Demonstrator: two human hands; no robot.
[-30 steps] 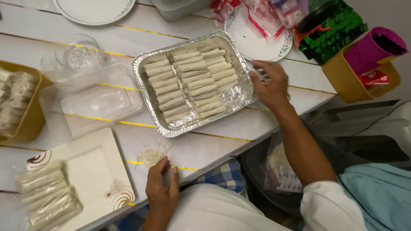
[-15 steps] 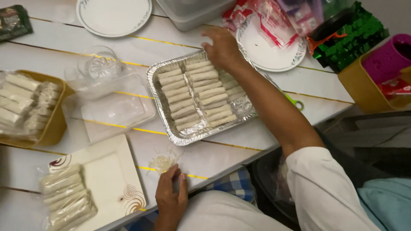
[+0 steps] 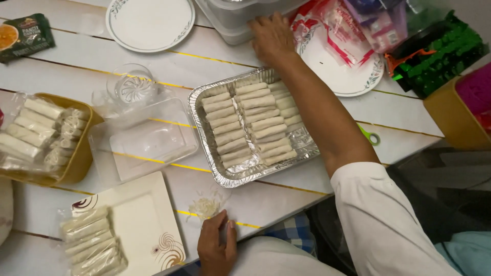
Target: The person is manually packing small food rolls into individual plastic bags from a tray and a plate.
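The foil tray (image 3: 204, 105) sits in the middle of the white table (image 3: 66, 56), a shiny rectangular pan with a crinkled rim. It lies a little askew, its long axis running from the near edge of the table up toward the far side. Inside are pale rolls (image 3: 230, 122) packed side by side in columns, each roll lying crosswise to the tray's length.

The right hand (image 3: 272, 37) reaches past the far end of the tray, fingers spread flat against a stack of clear plastic tubs (image 3: 225, 18); it grips nothing that can be seen. The left hand (image 3: 217, 245) rests at the table edge near the tray's near corner, fingers curled loosely; whether it holds anything I cannot tell. Just beyond its fingertips lies a small heap of pale shreds (image 3: 204, 206).

Left of the tray stands an empty clear plastic box (image 3: 146, 138), and past that a yellow tray (image 3: 76, 163) of wrapped rolls. Nearer than the tray is a square white plate (image 3: 143, 220) bearing more wrapped rolls. Beyond the tray's far right corner a round plate (image 3: 353, 82) carries red-and-white plastic packets (image 3: 332, 30), with green packaging (image 3: 440, 56) further right. A dark green pouch (image 3: 23, 36) lies at the far left corner.
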